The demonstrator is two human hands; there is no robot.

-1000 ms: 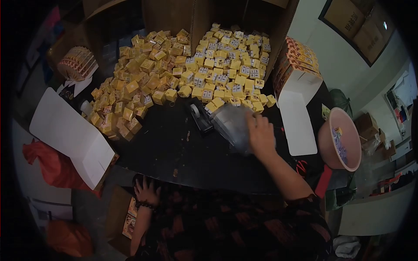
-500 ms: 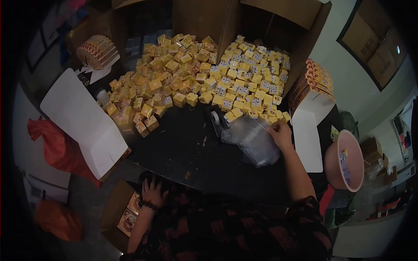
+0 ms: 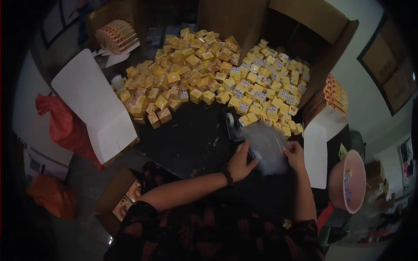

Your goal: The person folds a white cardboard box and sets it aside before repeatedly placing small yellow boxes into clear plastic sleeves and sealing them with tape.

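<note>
A bundle of clear plastic bags (image 3: 271, 150) lies at the front right of the black table. At its right edge my right hand (image 3: 295, 155) pinches the plastic between thumb and fingers. My left hand (image 3: 241, 164), with a beaded bracelet at the wrist, is at the bundle's left edge, thumb and fingers apart. Just behind that hand stands a black tape dispenser (image 3: 232, 126) with a pale roll. Beyond the bags spread small yellow-and-white boxes (image 3: 265, 82), and to their left lies a heap of yellow patterned boxes (image 3: 187, 65).
Open white-lined display boxes stand left (image 3: 106, 135) and right (image 3: 315, 152). A large cardboard carton (image 3: 320, 21) rises behind the heaps. At the far right is a pink basin (image 3: 335, 185); a carton (image 3: 111, 191) with printed boxes sits below the table's left front.
My left hand has come up from beside the lower carton to the left edge of the bags. My right hand stays on the plastic. The view has shifted slightly.
</note>
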